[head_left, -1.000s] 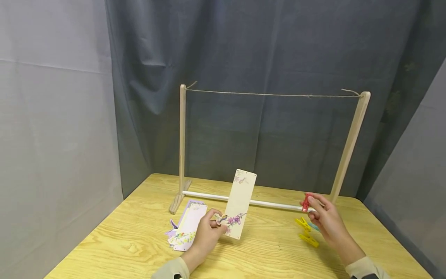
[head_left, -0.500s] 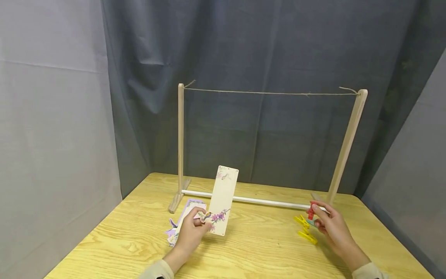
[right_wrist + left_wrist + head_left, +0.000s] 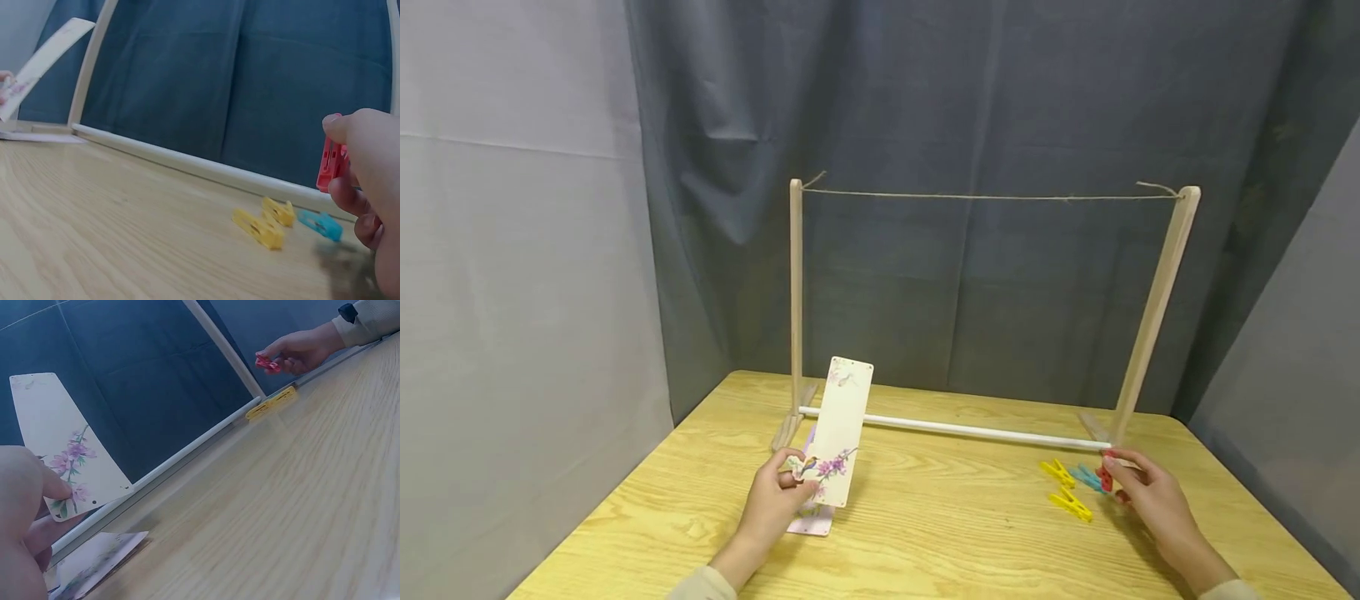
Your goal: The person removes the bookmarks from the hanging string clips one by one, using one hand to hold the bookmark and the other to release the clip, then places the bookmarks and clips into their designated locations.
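Note:
My left hand [image 3: 772,500] pinches a cream bookmark [image 3: 844,408] by its lower left edge, holding it tilted up above the table. Purple blossoms and a small bird are printed on it. Beneath it lies a stack of other bookmarks [image 3: 811,523], mostly hidden in the head view. At the right, my right hand [image 3: 1153,500] holds a red clothespin [image 3: 1107,473] between thumb and fingers. Close by on the table lie two yellow clothespins [image 3: 1071,504] and a blue one [image 3: 1086,477]; the right wrist view shows the red clothespin [image 3: 331,164] raised above them.
A wooden frame stands at the back, with a left post [image 3: 797,292], a right post [image 3: 1157,308] and a white bar [image 3: 955,429] low between them. Twine [image 3: 925,196] is strung across the top. Dark curtain [image 3: 955,100] hangs behind the wooden table [image 3: 940,517].
My left hand has moved left with the bookmark, now over the stack. My right hand has gone right and lower with the red clothespin, uncovering the blue one.

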The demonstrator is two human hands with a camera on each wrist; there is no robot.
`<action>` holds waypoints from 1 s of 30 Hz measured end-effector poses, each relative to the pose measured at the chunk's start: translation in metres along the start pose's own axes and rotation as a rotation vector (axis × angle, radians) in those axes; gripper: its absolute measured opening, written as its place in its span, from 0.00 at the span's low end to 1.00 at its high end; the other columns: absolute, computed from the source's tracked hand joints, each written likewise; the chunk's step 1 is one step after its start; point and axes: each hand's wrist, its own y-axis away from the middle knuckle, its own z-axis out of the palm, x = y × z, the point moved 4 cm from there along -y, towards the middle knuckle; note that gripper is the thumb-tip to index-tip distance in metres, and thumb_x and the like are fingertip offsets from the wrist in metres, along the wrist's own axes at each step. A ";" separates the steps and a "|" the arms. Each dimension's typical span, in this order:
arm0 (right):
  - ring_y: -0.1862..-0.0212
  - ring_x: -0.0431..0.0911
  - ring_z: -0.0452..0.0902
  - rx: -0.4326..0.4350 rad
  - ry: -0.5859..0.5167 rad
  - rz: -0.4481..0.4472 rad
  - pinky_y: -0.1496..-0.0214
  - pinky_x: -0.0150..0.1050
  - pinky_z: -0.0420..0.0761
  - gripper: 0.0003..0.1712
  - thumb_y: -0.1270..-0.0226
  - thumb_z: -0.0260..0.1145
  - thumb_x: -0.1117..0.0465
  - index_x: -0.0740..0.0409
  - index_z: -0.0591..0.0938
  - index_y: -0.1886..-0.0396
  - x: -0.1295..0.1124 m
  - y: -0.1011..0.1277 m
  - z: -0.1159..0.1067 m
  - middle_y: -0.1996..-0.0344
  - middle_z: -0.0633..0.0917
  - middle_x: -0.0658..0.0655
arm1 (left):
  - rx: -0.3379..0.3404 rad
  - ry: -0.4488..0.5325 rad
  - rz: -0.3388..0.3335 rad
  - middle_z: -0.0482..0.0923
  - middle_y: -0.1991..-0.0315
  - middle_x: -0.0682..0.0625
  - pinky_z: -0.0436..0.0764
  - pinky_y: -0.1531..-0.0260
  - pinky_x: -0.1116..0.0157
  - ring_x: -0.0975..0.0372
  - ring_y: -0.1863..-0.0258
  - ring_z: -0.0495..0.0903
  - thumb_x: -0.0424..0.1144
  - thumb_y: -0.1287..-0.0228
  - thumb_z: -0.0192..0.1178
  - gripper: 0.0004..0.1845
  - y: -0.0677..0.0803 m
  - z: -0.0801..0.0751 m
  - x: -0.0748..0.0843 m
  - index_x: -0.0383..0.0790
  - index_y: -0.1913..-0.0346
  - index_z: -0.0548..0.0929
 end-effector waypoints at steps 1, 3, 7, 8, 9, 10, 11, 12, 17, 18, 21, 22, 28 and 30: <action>0.69 0.46 0.79 0.007 0.021 0.001 0.67 0.38 0.82 0.31 0.22 0.64 0.46 0.66 0.75 0.34 0.001 0.001 -0.002 0.62 0.88 0.45 | 0.007 -0.006 -0.001 0.77 0.79 0.45 0.71 0.81 0.73 0.65 0.82 0.71 0.24 0.38 0.69 0.21 0.000 -0.002 0.000 0.33 0.44 0.76; 0.69 0.47 0.78 0.012 0.058 0.012 0.68 0.38 0.81 0.34 0.23 0.65 0.44 0.68 0.74 0.34 0.004 0.002 -0.004 0.63 0.87 0.48 | 0.024 -0.016 -0.005 0.77 0.77 0.45 0.74 0.80 0.72 0.63 0.80 0.74 0.24 0.39 0.70 0.21 0.001 -0.005 -0.001 0.33 0.45 0.77; 0.70 0.47 0.79 0.010 0.100 0.021 0.69 0.39 0.80 0.36 0.24 0.65 0.43 0.69 0.73 0.33 0.009 0.002 -0.004 0.64 0.87 0.54 | 0.022 -0.023 -0.021 0.75 0.74 0.47 0.76 0.78 0.70 0.62 0.76 0.76 0.22 0.41 0.70 0.20 0.002 -0.008 -0.004 0.32 0.47 0.77; 0.70 0.47 0.79 0.005 0.112 0.021 0.69 0.39 0.80 0.37 0.24 0.65 0.44 0.69 0.73 0.33 0.009 0.002 -0.004 0.64 0.87 0.55 | 0.015 -0.028 -0.025 0.75 0.74 0.47 0.76 0.77 0.70 0.62 0.76 0.77 0.22 0.41 0.70 0.20 0.003 -0.009 -0.005 0.32 0.47 0.77; 0.70 0.47 0.79 0.000 0.124 0.021 0.69 0.39 0.80 0.37 0.24 0.65 0.43 0.70 0.72 0.32 0.010 0.002 -0.004 0.63 0.87 0.55 | 0.005 -0.027 -0.033 0.75 0.74 0.47 0.77 0.77 0.70 0.62 0.75 0.77 0.21 0.41 0.70 0.20 0.003 -0.009 -0.005 0.32 0.48 0.77; 0.69 0.47 0.79 -0.005 0.132 0.019 0.69 0.39 0.80 0.38 0.23 0.64 0.44 0.70 0.72 0.31 0.010 0.002 -0.003 0.63 0.87 0.57 | -0.006 -0.036 -0.036 0.75 0.75 0.48 0.77 0.77 0.70 0.62 0.76 0.76 0.21 0.41 0.70 0.20 0.003 -0.010 -0.006 0.31 0.48 0.77; 0.69 0.47 0.79 -0.008 0.139 0.019 0.70 0.39 0.80 0.38 0.23 0.64 0.44 0.70 0.71 0.31 0.011 0.002 -0.003 0.62 0.87 0.58 | -0.015 -0.047 -0.038 0.75 0.75 0.48 0.76 0.77 0.70 0.62 0.76 0.76 0.21 0.41 0.69 0.20 0.004 -0.010 -0.007 0.31 0.48 0.76; 0.69 0.47 0.79 -0.013 0.147 0.019 0.70 0.38 0.80 0.38 0.23 0.64 0.44 0.70 0.71 0.30 0.011 0.002 -0.002 0.62 0.87 0.58 | -0.026 -0.055 -0.042 0.75 0.76 0.49 0.76 0.77 0.70 0.62 0.76 0.75 0.21 0.41 0.69 0.19 0.004 -0.011 -0.007 0.32 0.48 0.76; 0.69 0.47 0.78 -0.023 0.170 0.030 0.70 0.39 0.79 0.40 0.23 0.63 0.42 0.70 0.69 0.28 0.012 0.001 -0.001 0.61 0.87 0.59 | -0.073 -0.113 -0.050 0.72 0.78 0.51 0.70 0.82 0.72 0.66 0.82 0.67 0.22 0.40 0.69 0.19 0.007 -0.012 -0.008 0.32 0.48 0.76; 0.69 0.47 0.78 -0.027 0.170 0.033 0.70 0.39 0.79 0.41 0.23 0.63 0.41 0.70 0.69 0.28 0.013 0.001 -0.001 0.61 0.87 0.59 | -0.079 -0.125 -0.054 0.72 0.79 0.51 0.69 0.83 0.72 0.66 0.83 0.66 0.22 0.40 0.69 0.20 0.007 -0.012 -0.008 0.32 0.47 0.76; 0.69 0.48 0.79 -0.035 0.172 0.040 0.70 0.39 0.78 0.42 0.24 0.63 0.40 0.70 0.69 0.28 0.015 0.000 -0.001 0.61 0.87 0.58 | -0.093 -0.156 -0.066 0.70 0.80 0.52 0.64 0.84 0.73 0.67 0.86 0.60 0.23 0.39 0.70 0.20 0.008 -0.013 -0.008 0.33 0.46 0.76; 0.69 0.47 0.79 -0.034 0.172 0.044 0.71 0.38 0.78 0.42 0.24 0.63 0.40 0.70 0.69 0.28 0.015 0.000 -0.001 0.61 0.87 0.58 | -0.096 -0.159 -0.073 0.69 0.81 0.52 0.64 0.85 0.73 0.67 0.86 0.60 0.24 0.39 0.70 0.21 0.008 -0.012 -0.007 0.33 0.46 0.76; 0.71 0.47 0.78 -0.034 0.182 0.049 0.75 0.38 0.74 0.41 0.24 0.63 0.40 0.69 0.70 0.29 0.013 0.002 -0.002 0.63 0.87 0.57 | -0.073 -0.131 -0.080 0.75 0.77 0.49 0.69 0.82 0.72 0.65 0.82 0.68 0.24 0.38 0.69 0.19 0.009 -0.013 -0.003 0.33 0.47 0.76; 0.71 0.47 0.77 -0.038 0.183 0.046 0.76 0.38 0.73 0.42 0.24 0.63 0.40 0.69 0.69 0.29 0.012 0.002 -0.002 0.63 0.86 0.56 | -0.058 -0.116 -0.084 0.77 0.76 0.48 0.71 0.81 0.71 0.63 0.79 0.72 0.24 0.38 0.69 0.19 0.009 -0.015 -0.002 0.32 0.47 0.76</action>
